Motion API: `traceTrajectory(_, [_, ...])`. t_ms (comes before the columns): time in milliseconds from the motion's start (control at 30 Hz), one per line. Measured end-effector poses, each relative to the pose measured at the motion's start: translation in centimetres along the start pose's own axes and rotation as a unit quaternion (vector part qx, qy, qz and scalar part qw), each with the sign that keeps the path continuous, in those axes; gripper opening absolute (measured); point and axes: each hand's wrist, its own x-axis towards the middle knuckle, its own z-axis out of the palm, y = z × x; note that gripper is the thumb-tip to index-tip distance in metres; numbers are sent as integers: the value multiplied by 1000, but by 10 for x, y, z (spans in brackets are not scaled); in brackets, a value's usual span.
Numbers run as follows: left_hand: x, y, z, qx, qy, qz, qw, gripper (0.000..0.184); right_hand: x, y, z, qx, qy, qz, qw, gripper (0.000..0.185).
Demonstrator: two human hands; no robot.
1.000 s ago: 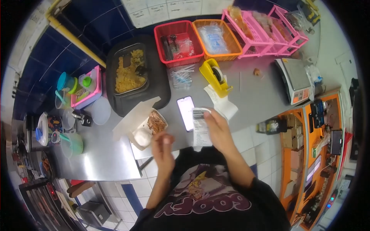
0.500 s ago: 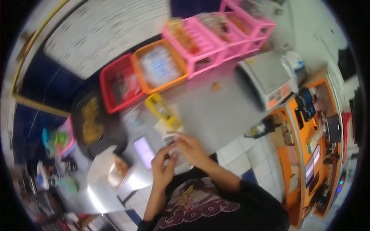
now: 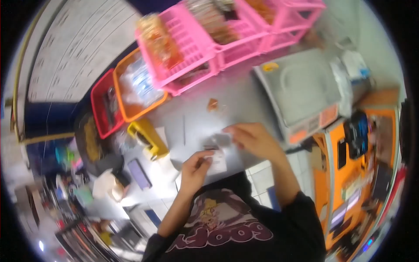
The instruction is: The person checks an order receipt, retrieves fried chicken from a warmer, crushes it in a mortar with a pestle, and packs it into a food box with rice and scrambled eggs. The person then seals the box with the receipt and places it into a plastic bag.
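Well left of the scale lies the phone. Nearer the scale, my left hand pinches the printed receipt, thumb against fingers. Closer still, my right hand has its fingertips drawn together, too blurred to tell any hold.

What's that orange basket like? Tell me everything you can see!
The orange basket looks like plastic, with an open top and raised sides. It sits upright on the shiny metal counter. Inside are see-through bags with blue marks, too blurry to read. The red basket is on one side, and a pink rack hides part of its other side. Nobody's touching it.
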Motion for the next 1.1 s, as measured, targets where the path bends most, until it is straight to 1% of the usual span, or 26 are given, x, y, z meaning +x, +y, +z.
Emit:
traceTrajectory(67, [2, 1, 1, 14, -76, 11, 997, 19, 6, -2, -10, -54, 85, -22, 995, 32])
traceTrajectory(100, [0, -9, -3, 19, -80, 11, 997, 20, 14, 8, -12, -58, 61, -25, 996, 32])
traceTrajectory(133, [-1, -11, -6, 13, -55, 11, 998, 20, 28, 27, -12, -162, 117, -35, 979, 35])
traceTrajectory(167, [-7, -14, -9, 40, -66, 6, 997, 21, 40, 46, -10, -261, 167, -48, 950, 37])
traceTrajectory(200, [-18, -18, -14, 66, -70, -5, 995, 21, 52, 60, -6, -261, 132, -59, 955, 37])
traceTrajectory(267, [-37, -30, -24, 71, 11, -3, 997, 22, 92, 82, 9, -401, 192, 74, 893, 50])
traceTrajectory(333, [-59, -34, -42, 25, 18, -102, 994, 25, 121, 117, 21, -450, 227, 42, 863, 65])
traceTrajectory(367, [-70, -39, -51, -1, 46, -123, 991, 27, 125, 110, 30, -469, 208, 42, 857, 66])
traceTrajectory(400, [-81, -41, -63, -6, 81, -125, 989, 27, 128, 102, 40, -487, 196, 45, 850, 67])
traceTrajectory(467, [-101, -46, -76, -173, 163, -116, 964, 27, 137, 107, 49, -478, 251, 12, 842, 64])
traceTrajectory(500, [-109, -53, -84, -192, 202, -72, 958, 27, 139, 102, 53, -484, 237, 1, 842, 64])
traceTrajectory(567, [-127, -59, -108, -214, 238, -65, 945, 27, 141, 90, 54, -473, 226, 66, 849, 57])
traceTrajectory(600, [-132, -62, -120, -222, 263, -64, 937, 27, 147, 94, 50, -483, 222, 61, 845, 57])
traceTrajectory(633, [-139, -58, -124, -243, 301, -3, 922, 13, 150, 104, 43, -462, 189, 41, 866, 46])
traceTrajectory(700, [-153, -77, -146, -258, 292, -21, 921, 8, 163, 133, 31, -442, 158, 18, 883, 36])
traceTrajectory(733, [-159, -86, -160, -266, 281, -40, 921, 12, 170, 148, 31, -299, 143, -118, 936, 26])
traceTrajectory(767, [-162, -82, -171, -238, 297, -66, 922, 25, 177, 162, 32, -152, 85, -243, 954, 16])
traceTrajectory(800, [-168, -92, -189, -104, 277, -132, 946, 27, 156, 126, 76, -159, 55, -196, 966, 12])
traceTrajectory(867, [-175, -105, -213, 37, 311, 17, 949, 34, 109, 39, 175, -181, -5, -100, 978, 8])
traceTrajectory(900, [-183, -106, -228, 23, 292, 22, 956, 34, 90, 21, 226, -108, -80, -77, 988, 9])
traceTrajectory(933, [-191, -104, -250, -4, 268, 43, 962, 42, 72, 4, 276, -36, -150, -43, 987, 12])
traceTrajectory(967, [-196, -108, -272, -33, 245, 64, 967, 51, 64, 11, 314, -8, -222, -35, 974, 11])
traceTrajectory(1000, [-202, -118, -291, -46, 225, 72, 971, 51, 58, 19, 348, 21, -296, -27, 955, 12])
traceTrajectory(1033, [-207, -128, -314, -125, 159, 119, 972, 57, 54, 14, 390, 8, -283, -31, 958, 12])
traceTrajectory(1067, [-218, -136, -334, -207, 102, 158, 960, 63, 48, 9, 431, 41, -332, 1, 942, 12])
traceTrajectory(1100, [-235, -130, -359, -242, 81, 79, 964, 60, 42, 4, 464, 73, -386, 36, 919, 13])
